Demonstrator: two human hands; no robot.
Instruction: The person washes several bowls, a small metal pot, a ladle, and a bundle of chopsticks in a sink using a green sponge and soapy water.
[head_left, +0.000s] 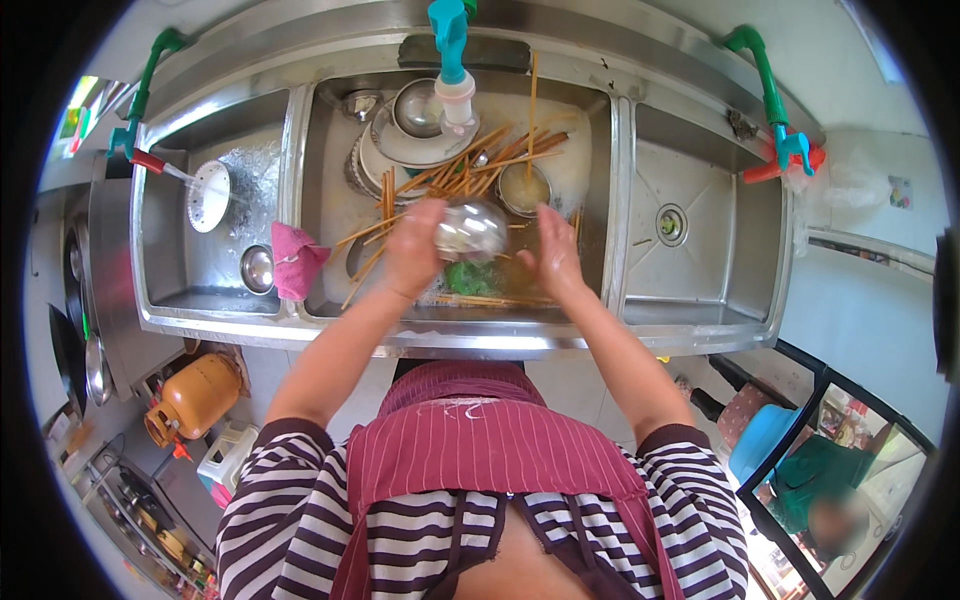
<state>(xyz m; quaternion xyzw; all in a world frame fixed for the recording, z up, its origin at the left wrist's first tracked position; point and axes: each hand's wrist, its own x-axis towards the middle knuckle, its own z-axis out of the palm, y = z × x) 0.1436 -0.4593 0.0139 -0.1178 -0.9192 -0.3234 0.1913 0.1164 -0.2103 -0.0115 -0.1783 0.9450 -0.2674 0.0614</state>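
Note:
My left hand (416, 247) grips a shiny metal bowl (474, 231) above the middle sink basin (330, 157); both are blurred. To its right is my right hand (556, 253), its fingers apart and nothing in it. Below the bowl lies a green scrubbing pad (469, 277) in cloudy water. Many wooden chopsticks (480, 169) are strewn across stacked white plates (382, 154). Beyond my right hand, a metal bowl (524, 189) of cloudy liquid has a chopstick standing in it. Another metal bowl (417, 109) rests on the plates.
In the left basin, water runs from a red-tipped tap (150, 160) over a white dish (210, 196), near a small metal bowl (258, 268). A pink cloth (295, 261) drapes the divider. A teal tap (450, 45) overhangs the middle basin. The right basin (679, 277) has a drain.

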